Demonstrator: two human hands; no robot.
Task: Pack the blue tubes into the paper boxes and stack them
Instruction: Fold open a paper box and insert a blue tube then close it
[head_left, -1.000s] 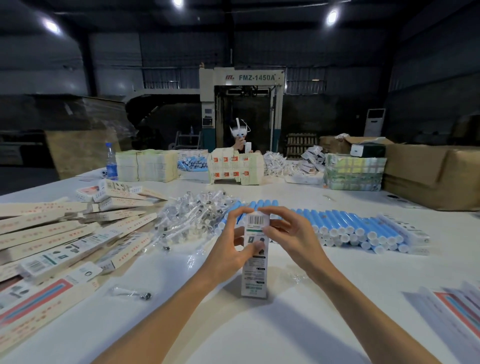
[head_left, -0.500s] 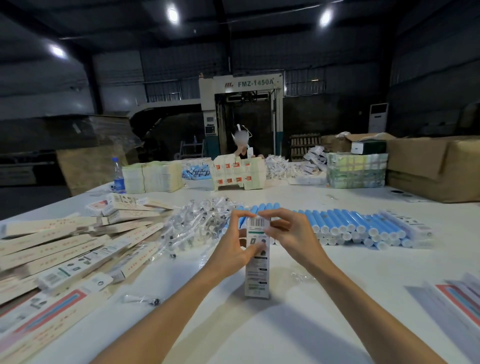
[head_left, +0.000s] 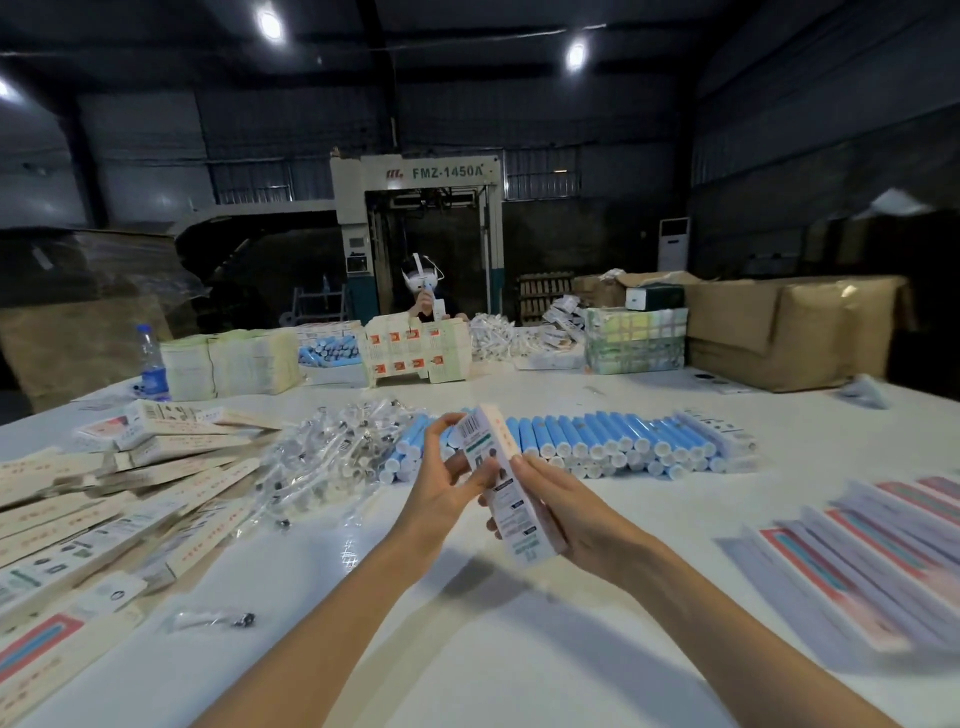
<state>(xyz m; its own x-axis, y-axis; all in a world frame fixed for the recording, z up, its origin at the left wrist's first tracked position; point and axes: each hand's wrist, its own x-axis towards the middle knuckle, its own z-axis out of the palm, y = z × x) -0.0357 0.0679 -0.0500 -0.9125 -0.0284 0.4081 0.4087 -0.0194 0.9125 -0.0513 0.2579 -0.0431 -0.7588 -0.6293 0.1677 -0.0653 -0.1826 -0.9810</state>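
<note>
A long white paper box (head_left: 503, 486) with a barcode at its top end is lifted off the white table (head_left: 467, 649) and tilted, top leaning left. My left hand (head_left: 443, 483) pinches its upper part near the barcode flap. My right hand (head_left: 563, 512) wraps the lower half from the right. Behind the hands, a row of blue tubes (head_left: 597, 441) with white caps lies stacked on the table. Whether a tube is inside the held box cannot be seen.
Flat and folded paper boxes (head_left: 104, 493) pile up at the left, clear plastic-wrapped pieces (head_left: 332, 457) next to them. Leaflets (head_left: 872, 551) lie at the right. One packed box (head_left: 719, 434) rests beside the tubes. A person sits across the table among stacked cartons (head_left: 415, 351).
The box stood upright on the table with both hands at its top. It is now lifted and tilted, my right hand has slid down to its lower half.
</note>
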